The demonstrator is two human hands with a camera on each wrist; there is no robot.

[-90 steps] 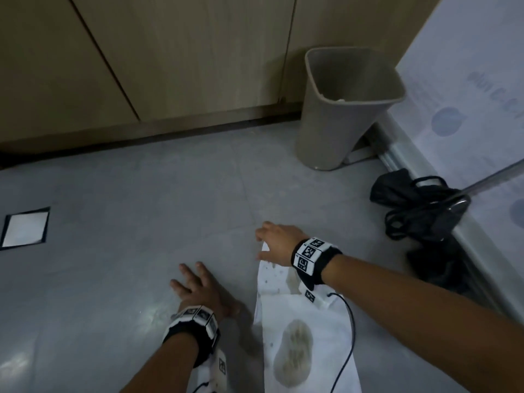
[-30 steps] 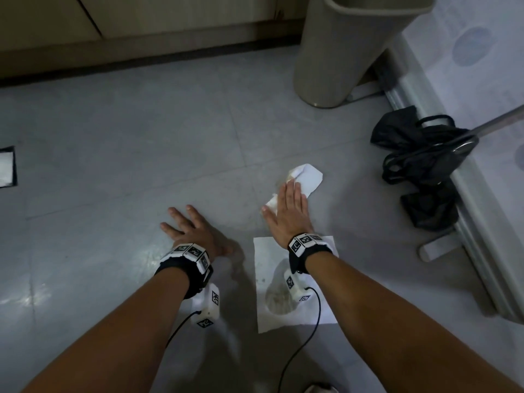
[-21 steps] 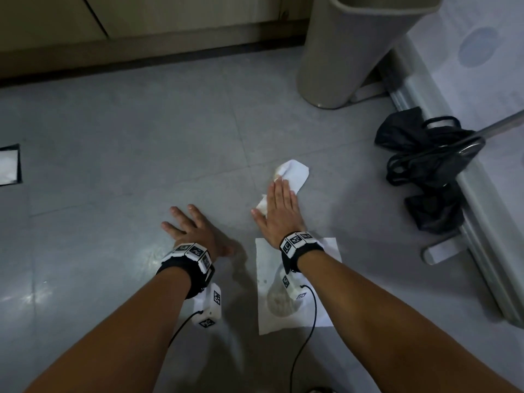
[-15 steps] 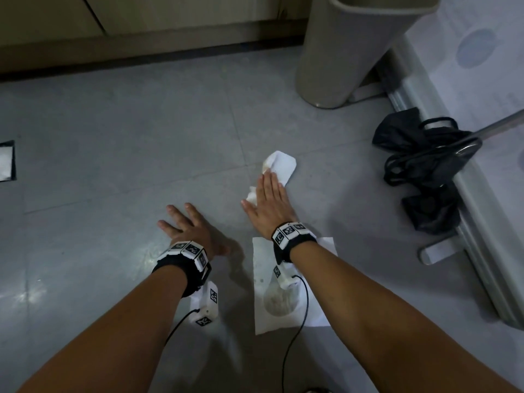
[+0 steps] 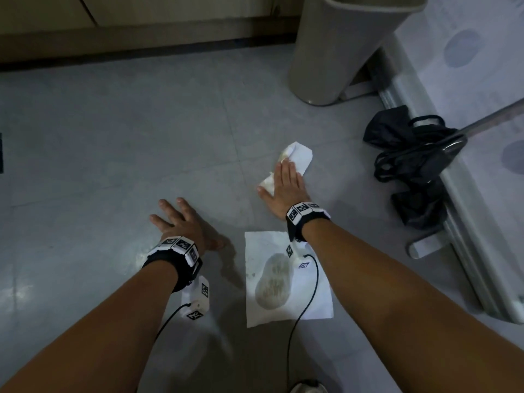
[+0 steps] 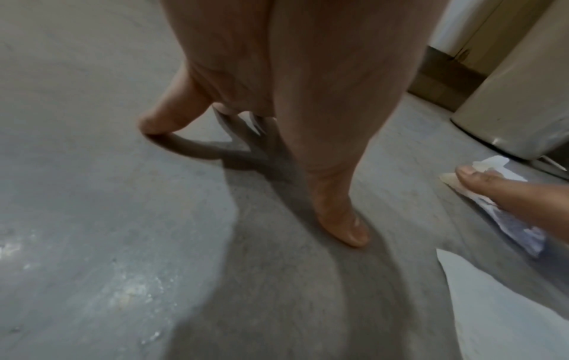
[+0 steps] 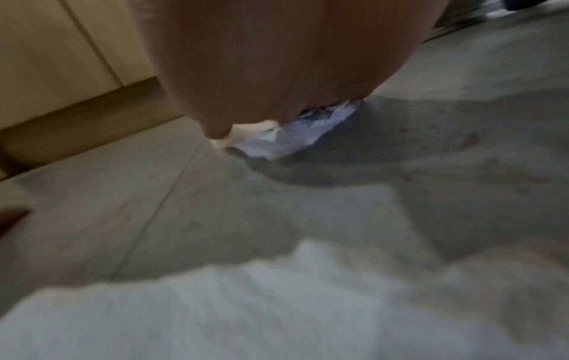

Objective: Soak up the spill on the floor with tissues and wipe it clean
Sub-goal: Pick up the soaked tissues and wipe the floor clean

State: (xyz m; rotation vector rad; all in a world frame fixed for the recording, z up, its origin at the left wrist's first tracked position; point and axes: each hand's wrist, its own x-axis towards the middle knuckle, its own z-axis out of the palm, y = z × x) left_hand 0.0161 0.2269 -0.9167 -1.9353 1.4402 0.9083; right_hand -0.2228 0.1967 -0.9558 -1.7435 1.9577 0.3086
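My right hand (image 5: pixel 285 184) lies flat with straight fingers on a crumpled white tissue (image 5: pixel 300 156), pressing it to the grey floor (image 5: pixel 113 123). The tissue's left edge is stained yellowish. The same tissue (image 7: pixel 289 136) pokes out under my palm in the right wrist view, and the left wrist view shows the tissue (image 6: pixel 489 170) under a fingertip. A second flat tissue (image 5: pixel 312 302) with a brown soaked patch lies under my right forearm. My left hand (image 5: pixel 181 222) rests spread on the bare floor, holding nothing.
A beige waste bin (image 5: pixel 340 46) stands at the back right. Black bags (image 5: pixel 408 154) and a metal rail (image 5: pixel 465 228) lie along the right side. Wooden cabinet doors (image 5: pixel 170 9) line the back. Small brown specks (image 7: pixel 471 141) dot the floor near the tissue.
My right hand has slid the crumpled tissue left and then back to the right across the floor. The left hand has stayed planted in place.
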